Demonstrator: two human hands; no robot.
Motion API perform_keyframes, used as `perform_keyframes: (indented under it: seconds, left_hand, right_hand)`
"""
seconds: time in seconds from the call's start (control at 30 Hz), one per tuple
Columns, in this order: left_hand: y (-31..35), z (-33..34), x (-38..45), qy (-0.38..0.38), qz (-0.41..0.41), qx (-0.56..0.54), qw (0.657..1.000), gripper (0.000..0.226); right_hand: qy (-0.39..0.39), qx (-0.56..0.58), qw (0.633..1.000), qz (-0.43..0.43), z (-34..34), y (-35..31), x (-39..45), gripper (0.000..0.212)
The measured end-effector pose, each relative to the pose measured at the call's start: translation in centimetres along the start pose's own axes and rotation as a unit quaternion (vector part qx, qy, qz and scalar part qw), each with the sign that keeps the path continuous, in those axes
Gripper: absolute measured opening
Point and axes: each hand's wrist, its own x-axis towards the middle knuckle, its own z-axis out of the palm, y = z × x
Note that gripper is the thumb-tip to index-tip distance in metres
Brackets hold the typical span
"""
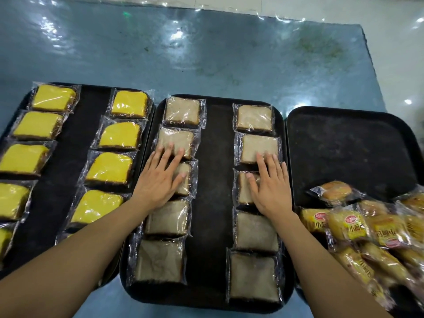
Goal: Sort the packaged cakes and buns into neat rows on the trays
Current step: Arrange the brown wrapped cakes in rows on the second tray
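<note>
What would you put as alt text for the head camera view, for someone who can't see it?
Two bare hands, left hand and right hand, press flat on clear-wrapped brown cakes lined in two rows on the middle tray. The left tray holds two rows of yellow cakes; the right tray has only a loose heap of packaged buns at its near end.

Glossy blue-grey counter [206,53], its surface reflective and scuffed. Three black rectangular plastic trays rest directly on it side by side: middle tray [212,180], left tray [68,138] touching it, right tray [348,143] just beside it.
</note>
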Motion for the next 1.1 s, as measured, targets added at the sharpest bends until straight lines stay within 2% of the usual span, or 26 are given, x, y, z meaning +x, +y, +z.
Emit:
perform_keyframes:
  seconds: [0.4,0.57,0.67,0.87,0.93,1.1]
  left_hand:
    - [0.2,-0.6,0.1,-0.024,-0.013,0.024,0.999,0.071]
    - [1.0,-1.6,1.2,0.019,0.002,0.016,1.000,0.063]
    - [0.3,-2.0,2.6,0.009,-0.004,-0.008,1.000,0.055]
    - [0.0,-1.7,2.9,-0.038,-0.015,0.004,0.999,0.061]
    - [0.3,-2.0,2.9,-0.037,-0.017,0.003,0.999,0.060]
    - [1.7,-2.6,-1.0,0.049,-0.013,0.003,0.999,0.053]
  right_hand:
    - [-0.011,-0.017,1.000,0.002,-0.4,-0.2,0.1,0.067]
    - [0.048,0.003,0.999,-0.013,-1.5,-1.4,-1.0,0.060]
    - [0.015,0.012,1.000,-0.023,-1.3,-1.4,-0.8,0.058]
    - [-0.032,0.005,0.998,-0.050,-1.1,-0.7,0.0,0.062]
    - [-0.017,0.015,0.999,-0.047,-1.5,-0.8,-0.4,0.061]
    - [0.089,0.060,0.994,-0.021,-2.9,-2.4,-4.9,0.053]
